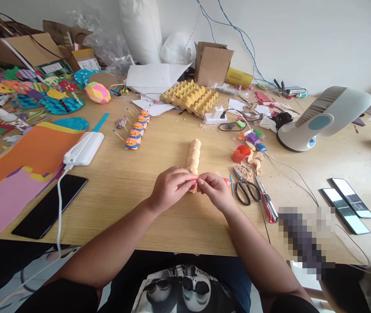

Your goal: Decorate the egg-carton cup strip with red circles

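Head view, looking forward and down: a person sits at a wooden table (123, 182), both bare forearms resting toward its middle. The left hand (170, 188) and the right hand (216, 190) meet fingertip to fingertip, thumbs and forefingers drawn into a narrow pinch around a small red bit (194, 178). From here I cannot tell which hand bears more of it.

A pale, bumpy strip (193, 154) lies on the table under and just beyond those fingertips. Its long axis runs away from the person, almost straight ahead, the far end leaning slightly right. The fingers cover part of its near end; the left hand looks the nearer, its fingers reaching across that end, while the right hand's fingertips come in from the other side.

Ahead and to the left, well apart from the hands, stands a painted orange and blue caterpillar (137, 131) with pins sticking out. Just beside the right hand lie black-handled scissors (248, 189), then a red utility knife (268, 202). Past the scissors is an orange cup (241, 153); farther right, a white fan (322, 119).
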Demonstrator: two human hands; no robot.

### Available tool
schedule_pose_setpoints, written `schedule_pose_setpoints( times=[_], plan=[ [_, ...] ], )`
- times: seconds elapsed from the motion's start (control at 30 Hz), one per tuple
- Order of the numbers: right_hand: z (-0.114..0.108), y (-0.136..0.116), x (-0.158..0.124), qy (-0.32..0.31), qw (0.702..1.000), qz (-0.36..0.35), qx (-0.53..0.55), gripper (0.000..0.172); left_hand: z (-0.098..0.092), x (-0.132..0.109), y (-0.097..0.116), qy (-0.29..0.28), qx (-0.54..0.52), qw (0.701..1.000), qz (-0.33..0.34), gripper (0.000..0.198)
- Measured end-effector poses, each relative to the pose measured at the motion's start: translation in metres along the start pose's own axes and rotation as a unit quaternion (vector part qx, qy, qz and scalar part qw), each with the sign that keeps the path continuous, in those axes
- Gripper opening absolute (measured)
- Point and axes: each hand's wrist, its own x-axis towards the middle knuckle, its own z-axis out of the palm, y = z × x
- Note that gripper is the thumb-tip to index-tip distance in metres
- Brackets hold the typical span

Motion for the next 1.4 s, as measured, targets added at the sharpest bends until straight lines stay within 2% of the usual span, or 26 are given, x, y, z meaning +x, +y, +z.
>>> schedule_pose_setpoints(
  times=[0.17,0.47,0.63,0.83,0.97,1.07,1.2,1.3,1.4],
  plan=[
    [-0.001,0.001,0.002,0.012,1.0,0.0,0.004,0.044,0.0,0.001,-0.001,-0.019,-0.021,0.999,-0.036,0.016],
    [-0.002,-0.001,0.001,0.0,1.0,0.01,0.004,0.046,-0.002,0.005,-0.002,-0.023,-0.016,1.0,-0.004,0.012],
    [-0.004,0.001,0.003,0.012,1.0,0.001,-0.009,0.044,-0.001,0.004,-0.001,-0.037,-0.098,0.989,-0.105,0.018],
    [-0.003,0.006,0.005,0.023,0.999,-0.015,-0.028,0.043,0.002,0.002,-0.004,-0.031,-0.121,0.982,-0.14,0.019],
    [-0.009,0.013,0.01,0.077,0.995,-0.022,-0.067,0.041,0.004,0.001,-0.022,-0.019,-0.137,0.962,-0.234,0.033],
    [-0.015,0.018,0.015,0.123,0.981,-0.02,-0.151,0.036,0.004,-0.002,-0.041,-0.012,-0.077,0.951,-0.299,0.032],
    [-0.017,0.027,0.019,0.128,0.958,-0.066,-0.248,0.022,0.009,-0.007,-0.054,-0.053,-0.04,0.949,-0.309,0.036],
    [-0.014,0.034,0.022,0.106,0.95,-0.087,-0.281,0.019,0.014,-0.01,-0.054,-0.069,-0.07,0.943,-0.317,0.04],
    [-0.013,0.04,0.025,0.107,0.945,-0.089,-0.296,0.018,0.017,-0.009,-0.052,-0.078,-0.122,0.92,-0.364,0.046]
  ],
)
